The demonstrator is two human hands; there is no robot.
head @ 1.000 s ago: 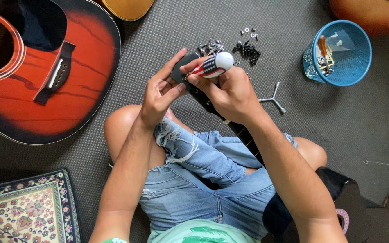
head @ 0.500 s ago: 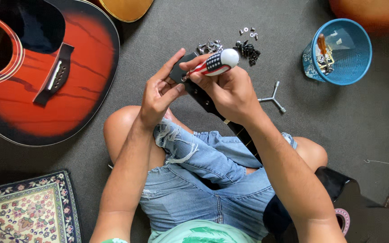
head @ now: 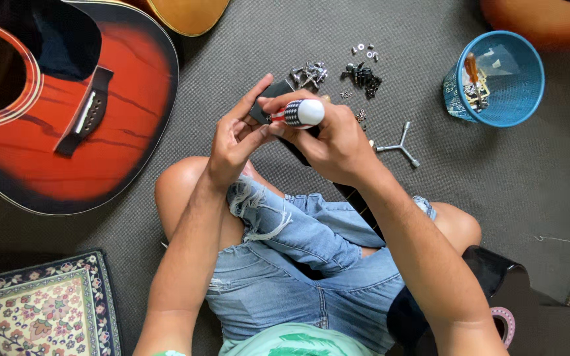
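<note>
My right hand (head: 338,142) is closed around a screwdriver (head: 298,113), its white-tipped, striped handle lying across my fingers with the rounded end pointing right; the shaft runs left toward the black guitar headstock (head: 273,92), which I can only partly see behind my fingers; my left hand (head: 235,142) is cupped against that headstock, fingers stretched up along its near side and the thumb pressed in toward the tool, so it steadies rather than clenches; whether the tip sits in a screw I cannot tell, since my hands hide it. The dark neck (head: 357,198) of this guitar runs down from under my right hand, across my lap and torn denim shorts (head: 298,257), to its glossy black body (head: 536,303) at the lower right. Just beyond my hands, on the grey carpet (head: 245,217), lie small heaps of metal tuners and screws (head: 309,72) and dark parts (head: 366,77); a three-armed metal wrench (head: 398,146) lies just right of my right hand. Farther right stands a blue mesh basket (head: 522,99); to the left lies a red sunburst acoustic guitar (head: 120,125); a patterned rug (head: 41,306) shows at the lower left corner.
</note>
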